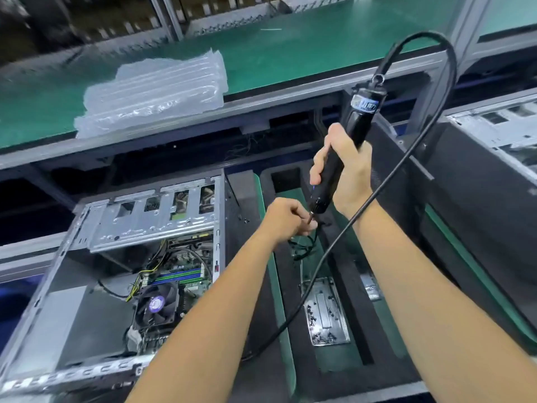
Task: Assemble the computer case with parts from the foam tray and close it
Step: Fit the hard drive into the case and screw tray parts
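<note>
The open computer case lies on its side at lower left, showing a motherboard with a CPU fan and a silver drive cage. To its right is the black foam tray, holding a metal tray of screws and a black cable. My right hand grips a black electric screwdriver, tilted, tip pointing down-left. My left hand pinches something small, which I cannot make out, at the screwdriver's bit, above the foam tray.
The screwdriver's black cord loops from its top down across the foam tray. A stack of clear air-cushion wrap lies on the green shelf behind. Another grey case stands at the far right, beside a black panel.
</note>
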Motion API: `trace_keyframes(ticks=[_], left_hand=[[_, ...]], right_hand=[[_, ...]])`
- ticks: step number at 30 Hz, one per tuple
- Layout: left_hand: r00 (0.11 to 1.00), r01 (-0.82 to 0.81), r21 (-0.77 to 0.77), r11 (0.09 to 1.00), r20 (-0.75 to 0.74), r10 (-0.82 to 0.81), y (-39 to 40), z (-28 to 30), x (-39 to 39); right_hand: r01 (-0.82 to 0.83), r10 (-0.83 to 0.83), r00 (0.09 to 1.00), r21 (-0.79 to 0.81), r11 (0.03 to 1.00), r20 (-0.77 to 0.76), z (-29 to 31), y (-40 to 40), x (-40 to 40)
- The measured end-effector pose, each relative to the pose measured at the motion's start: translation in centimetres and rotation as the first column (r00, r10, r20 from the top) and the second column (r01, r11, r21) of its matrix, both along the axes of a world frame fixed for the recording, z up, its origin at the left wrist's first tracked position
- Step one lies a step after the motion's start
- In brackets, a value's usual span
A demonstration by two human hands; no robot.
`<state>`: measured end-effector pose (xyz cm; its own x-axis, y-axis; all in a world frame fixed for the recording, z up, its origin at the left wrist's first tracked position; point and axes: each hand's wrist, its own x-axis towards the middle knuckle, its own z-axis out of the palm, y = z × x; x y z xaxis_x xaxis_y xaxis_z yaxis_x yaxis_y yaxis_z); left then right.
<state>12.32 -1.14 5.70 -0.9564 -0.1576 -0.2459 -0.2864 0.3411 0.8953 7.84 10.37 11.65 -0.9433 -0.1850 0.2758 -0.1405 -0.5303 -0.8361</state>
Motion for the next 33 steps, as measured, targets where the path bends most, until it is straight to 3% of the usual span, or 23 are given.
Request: trace_keyframes(ticks=[4,12,20,33], left_hand=[[0.986,-0.038,-0.034,0.999,-0.161,0.032,-5.1,5.1,0.7],[0.952,0.003,0.289,0.957,-0.295,0.086,-15.5,5.3,6.3],[0.945,-0.029,0.378,0.925,-0.292,0.149,-21.8,2.5,8.3],[0.942,0.025,0.420,0.907,-0.313,0.118,-21.1,1.6,7.7]], right_hand=[[-0.045,0.041,0.997,-0.073,0.996,-0.059,5.1,-4.0,0.0],[-0.149,0.150,0.989,-0.074,0.986,0.004,8.5,-16.0,2.9],[-0.086,0.086,0.996,0.004,0.996,0.024,7.3,-22.3,4.5],[-0.038,0.038,0.999,0.072,0.997,-0.004,5.6,-22.6,3.7]])
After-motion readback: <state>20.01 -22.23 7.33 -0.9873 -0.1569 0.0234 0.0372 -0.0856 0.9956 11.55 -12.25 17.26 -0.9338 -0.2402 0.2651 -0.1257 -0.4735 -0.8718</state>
